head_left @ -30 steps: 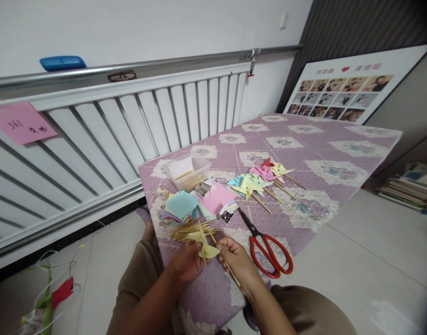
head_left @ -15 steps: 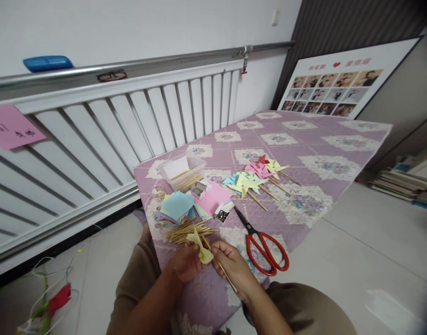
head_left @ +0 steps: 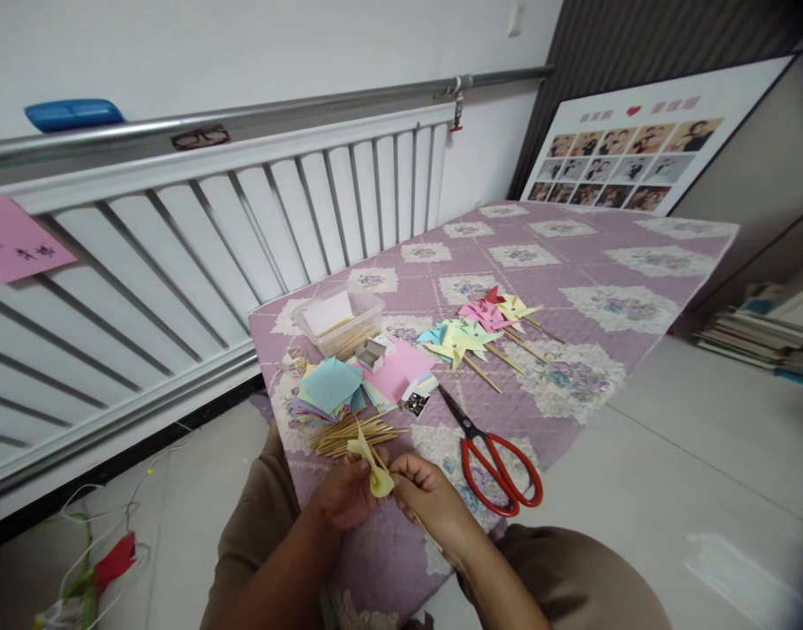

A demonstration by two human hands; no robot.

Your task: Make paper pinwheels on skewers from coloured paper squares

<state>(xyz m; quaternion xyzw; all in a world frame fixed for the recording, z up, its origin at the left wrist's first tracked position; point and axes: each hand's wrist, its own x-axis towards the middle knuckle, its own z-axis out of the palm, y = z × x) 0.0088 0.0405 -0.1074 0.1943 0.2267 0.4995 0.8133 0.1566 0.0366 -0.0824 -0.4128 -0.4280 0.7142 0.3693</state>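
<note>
My left hand (head_left: 344,495) pinches a pale yellow paper pinwheel (head_left: 379,481), its blades curled and seen from the side. A thin wooden stick (head_left: 429,534) lies in my right hand (head_left: 428,499), whose fingers are closed round it close to the paper. The stick's upper end reaches behind the pinwheel, and I cannot make out whether the two are joined. Just beyond my hands is a pile of wooden sticks (head_left: 352,433). A small box of metal fasteners (head_left: 415,402) stands past them, and large red-handled scissors (head_left: 497,464) lie to the right.
Finished paper pinwheels (head_left: 464,337) lie on the flowered tablecloth (head_left: 552,437). Left of them are stacked coloured paper squares (head_left: 332,385), a small grey-and-white box (head_left: 373,352) and a clear plastic tub (head_left: 349,324) with sticks. A white radiator (head_left: 276,210) runs along the wall.
Both hands, with the pinwheel and stick, have shifted slightly left in view. The pinwheel has turned a little and sits closer to my right fingers. The other things on the table keep their places.
</note>
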